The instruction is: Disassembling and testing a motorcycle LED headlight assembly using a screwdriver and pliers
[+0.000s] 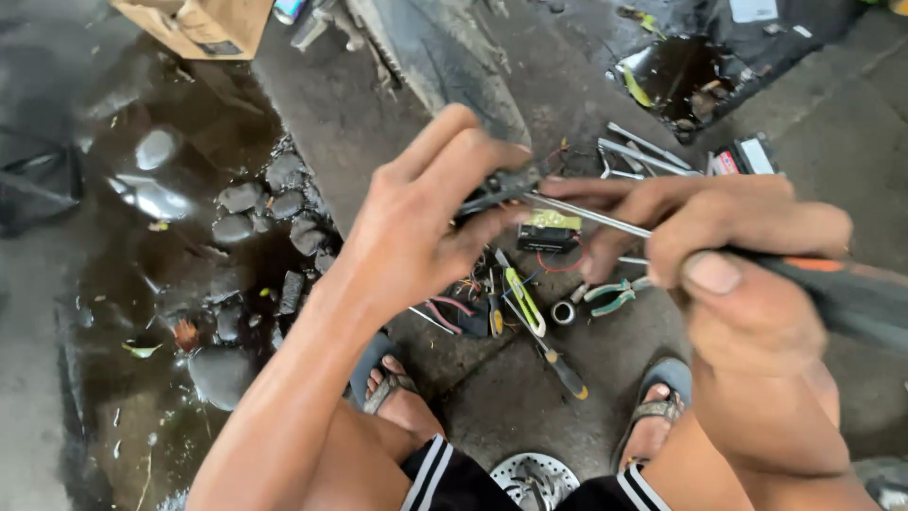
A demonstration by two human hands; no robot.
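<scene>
The left hand (426, 222) pinches a small dark part (497, 189) above the concrete floor (530, 397). The right hand (733, 255) grips a screwdriver (832, 289) by its black and orange handle, its shaft tip touching the part. Pliers (610, 296) lie below.

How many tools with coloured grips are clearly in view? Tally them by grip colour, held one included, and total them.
Orange and black: 1, held screwdriver in the right hand
Green: 1, pliers
Yellow-green: 1, flat tool
Black, yellow tip: 1, floor screwdriver
Total: 4
</scene>
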